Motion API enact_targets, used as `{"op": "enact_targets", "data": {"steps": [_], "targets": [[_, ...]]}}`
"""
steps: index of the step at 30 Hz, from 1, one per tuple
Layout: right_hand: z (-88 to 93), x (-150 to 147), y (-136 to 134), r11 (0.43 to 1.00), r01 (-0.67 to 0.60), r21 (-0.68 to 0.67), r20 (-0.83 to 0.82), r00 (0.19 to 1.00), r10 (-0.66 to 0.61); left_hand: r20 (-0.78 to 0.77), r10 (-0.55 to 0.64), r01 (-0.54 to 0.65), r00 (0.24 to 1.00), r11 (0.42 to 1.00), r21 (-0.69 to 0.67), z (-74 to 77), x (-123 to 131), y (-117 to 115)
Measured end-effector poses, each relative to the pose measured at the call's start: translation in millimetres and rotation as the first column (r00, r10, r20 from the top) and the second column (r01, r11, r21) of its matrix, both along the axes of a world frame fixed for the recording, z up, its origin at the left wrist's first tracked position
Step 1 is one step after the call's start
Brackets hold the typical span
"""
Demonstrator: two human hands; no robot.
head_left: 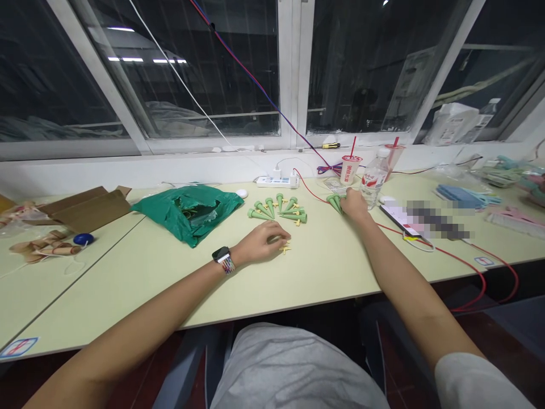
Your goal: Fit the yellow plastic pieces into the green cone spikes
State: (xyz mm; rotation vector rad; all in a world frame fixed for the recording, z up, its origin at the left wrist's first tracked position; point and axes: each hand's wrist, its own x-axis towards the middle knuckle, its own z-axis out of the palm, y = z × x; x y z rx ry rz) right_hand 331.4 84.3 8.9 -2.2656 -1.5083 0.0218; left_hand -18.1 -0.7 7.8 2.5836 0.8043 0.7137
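My left hand (263,243) rests on the pale table (179,272), fingers curled over small yellow plastic pieces (284,247). A smartwatch (223,259) is on that wrist. My right hand (354,203) reaches further back and is closed around a few green cone-shaped spikes (335,201). Between the hands, several more green cones (279,210) with yellow fittings lie fanned out on the table.
A torn green plastic bag (190,211) lies left of the cones, an open cardboard box (85,207) further left. Behind my right hand stand a water bottle (373,180), two cups with straws (350,167) and a power strip (276,182). Red cable (460,261) runs along the right.
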Motion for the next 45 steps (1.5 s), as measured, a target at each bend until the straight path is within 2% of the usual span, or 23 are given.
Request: {"op": "enact_targets", "data": {"steps": [3,6,8,9,11,13,15,17,21,25,30,32,35,38,40,41,45], "targets": [[1.9,-3.5,-1.9,1.000,0.013,0.009,0.027,1.000,-0.013,-0.004,-0.041,0.040,0.999,0.999,-0.018,0.7,2.0,-5.0],[5.4,-12.6,-5.0,0.996,0.002,0.086,0.076,0.997,-0.009,-0.005,-0.060,0.060,0.998,0.998,-0.013,0.6,4.2,-9.4],[8.3,-22.3,-7.0,0.985,-0.086,0.151,0.093,0.993,0.072,-0.009,-0.069,0.069,0.998,0.998,0.002,0.9,5.3,-10.9],[9.6,-28.1,-7.9,0.971,-0.169,0.170,0.091,0.984,0.156,-0.013,-0.071,0.071,0.997,0.997,0.009,1.2,5.6,-11.3],[11.6,-40.2,-9.7,0.902,-0.392,0.181,0.069,0.920,0.386,-0.016,-0.073,0.074,0.997,0.997,0.022,1.8,6.1,-11.6],[12.3,-51.6,-11.8,0.783,-0.596,0.177,0.034,0.799,0.600,-0.018,-0.079,0.080,0.997,0.996,0.030,2.1,6.2,-11.6],[12.0,-60.5,-14.3,0.683,-0.712,0.161,0.007,0.693,0.721,-0.022,-0.087,0.088,0.996,0.996,0.034,2.0,6.1,-11.6],[11.1,-65.9,-16.9,0.635,-0.763,0.122,-0.006,0.639,0.769,-0.025,-0.090,0.090,0.996,0.995,0.037,1.9,6.0,-11.8],[9.6,-69.3,-21.2,0.604,-0.796,0.043,0.020,0.605,0.796,-0.014,-0.084,0.084,0.996,0.996,0.041,1.5,6.0,-11.8],[10.2,-68.8,-23.6,0.611,-0.791,0.011,0.026,0.611,0.791,-0.003,-0.082,0.082,0.997,0.995,0.052,1.1,5.5,-10.1],[17.4,-65.9,-26.2,0.588,-0.809,0.023,-0.087,0.584,0.807,0.068,-0.002,-0.005,0.998,0.995,0.101,1.3,4.1,-8.5],[21.1,-67.8,-28.9,0.557,-0.826,0.088,-0.169,0.539,0.825,0.121,0.040,-0.055,0.992,0.991,0.118,1.5,3.6,-8.4],[23.2,-80.2,-37.0,0.506,-0.813,0.288,-0.218,0.459,0.861,0.197,0.098,-0.124,0.976,0.984,0.124,1.0,3.3,-8.0],[19.7,-102.1,-49.0,0.385,-0.780,0.494,-0.144,0.363,0.921,0.261,0.155,-0.189,0.953,0.975,0.113,0.3,3.8,-7.2],[15.6,-116.8,-57.0,0.302,-0.770,0.562,-0.067,0.321,0.945,0.315,0.175,-0.219,0.933,0.970,0.110,0.3,4.3,-6.8],[13.4,-122.9,-60.4,0.278,-0.761,0.585,-0.040,0.316,0.948,0.340,0.179,-0.230,0.923,0.967,0.114,0.5,4.4,-6.8],[5.7,-136.6,-68.0,0.253,-0.706,0.661,-0.046,0.299,0.953,0.399,0.192,-0.265,0.896,0.954,0.137,0.9,5.0,-6.3]]}}
